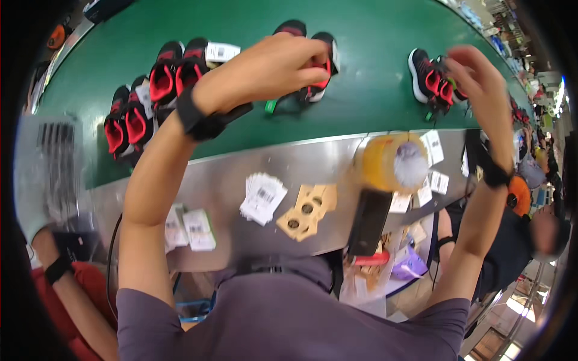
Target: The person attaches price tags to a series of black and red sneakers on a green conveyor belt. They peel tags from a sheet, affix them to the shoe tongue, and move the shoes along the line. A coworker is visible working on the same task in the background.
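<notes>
My left hand [280,67] reaches over a pair of black-and-red shoes [326,45] on the green surface. Its fingers are curled round the upper of one shoe; the palm hides part of the pair. A green tag [270,106] hangs below that hand. On the right, my right hand [481,84] is raised beside another black-and-red pair [427,81] with white soles. Motion smears its fingers, and whether they touch the shoes cannot be told.
More shoes [162,81] stand at the left, some with white tags [221,52]. On the metal ledge lie white label cards [264,197], brown cards [307,208], a yellow tape roll [379,161] and a dark flat device [369,222]. People sit at left [84,307] and right [512,253].
</notes>
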A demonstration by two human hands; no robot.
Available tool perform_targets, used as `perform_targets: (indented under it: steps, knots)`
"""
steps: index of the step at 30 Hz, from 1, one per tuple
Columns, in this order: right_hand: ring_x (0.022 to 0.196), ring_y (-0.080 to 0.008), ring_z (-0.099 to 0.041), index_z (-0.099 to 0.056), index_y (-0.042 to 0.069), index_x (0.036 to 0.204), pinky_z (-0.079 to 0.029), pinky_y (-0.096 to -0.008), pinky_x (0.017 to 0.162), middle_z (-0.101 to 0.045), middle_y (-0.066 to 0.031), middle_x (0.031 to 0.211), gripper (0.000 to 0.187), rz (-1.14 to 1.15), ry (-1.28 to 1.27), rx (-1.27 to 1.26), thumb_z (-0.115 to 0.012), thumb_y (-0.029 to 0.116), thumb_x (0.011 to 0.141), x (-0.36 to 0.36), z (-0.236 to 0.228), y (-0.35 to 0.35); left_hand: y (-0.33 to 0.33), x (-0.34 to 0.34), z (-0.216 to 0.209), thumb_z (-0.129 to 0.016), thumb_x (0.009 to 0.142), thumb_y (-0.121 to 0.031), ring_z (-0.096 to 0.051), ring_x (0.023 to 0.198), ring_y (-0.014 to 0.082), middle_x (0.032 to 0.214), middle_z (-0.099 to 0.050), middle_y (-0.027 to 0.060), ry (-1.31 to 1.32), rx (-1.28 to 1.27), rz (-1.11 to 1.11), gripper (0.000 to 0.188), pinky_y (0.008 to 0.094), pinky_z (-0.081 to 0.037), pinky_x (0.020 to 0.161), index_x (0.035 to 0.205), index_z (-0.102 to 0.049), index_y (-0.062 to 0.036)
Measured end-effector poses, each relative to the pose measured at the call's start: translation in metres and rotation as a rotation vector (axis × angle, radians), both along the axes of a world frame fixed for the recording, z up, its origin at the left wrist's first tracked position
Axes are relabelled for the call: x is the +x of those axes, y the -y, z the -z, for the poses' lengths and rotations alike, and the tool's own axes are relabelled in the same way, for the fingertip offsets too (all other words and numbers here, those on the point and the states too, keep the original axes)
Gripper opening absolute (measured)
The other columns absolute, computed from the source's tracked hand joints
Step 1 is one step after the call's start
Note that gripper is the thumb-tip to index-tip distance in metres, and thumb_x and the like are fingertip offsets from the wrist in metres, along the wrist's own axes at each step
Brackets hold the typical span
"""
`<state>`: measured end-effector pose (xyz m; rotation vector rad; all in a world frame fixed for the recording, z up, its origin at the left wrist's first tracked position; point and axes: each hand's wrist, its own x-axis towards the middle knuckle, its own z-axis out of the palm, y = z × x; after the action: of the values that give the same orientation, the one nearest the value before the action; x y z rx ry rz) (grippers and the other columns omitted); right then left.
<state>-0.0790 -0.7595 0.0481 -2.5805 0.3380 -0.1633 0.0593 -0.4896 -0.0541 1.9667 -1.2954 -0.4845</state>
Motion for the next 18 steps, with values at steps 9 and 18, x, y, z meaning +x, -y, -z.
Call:
perform_targets:
  steps: [9, 18]
  knots:
    - [0.07, -0.0297, -0.063, -0.057, 0.008, 0.088, -0.049, -0.0399, 0.056, -0.062, -0.0099, 0.076, 0.029, -0.292, -0.397, -0.171, -0.068, 0.033, 0.078, -0.164, 0.091, -0.167, -0.105, -0.13, 0.071, -0.069, 0.073, -0.043, -0.061, 0.072, 0.0345, 0.076, -0.063, 0.0137, 0.207, 0.501, -0.093, 0.04, 0.044, -0.047, 0.059, 0.079, -0.06, -0.0047]
    - [0.076, -0.0238, -0.059, -0.055, 0.009, 0.084, -0.049, -0.037, 0.058, -0.056, -0.0049, 0.082, 0.033, -0.118, -0.206, -0.127, -0.074, 0.033, 0.071, -0.174, 0.178, -0.215, -0.104, -0.139, 0.086, -0.067, 0.073, -0.038, -0.06, 0.063, 0.0321, 0.066, -0.061, 0.0134, -0.035, 0.442, -0.262, 0.037, 0.0415, -0.044, 0.055, 0.069, -0.058, -0.0024]
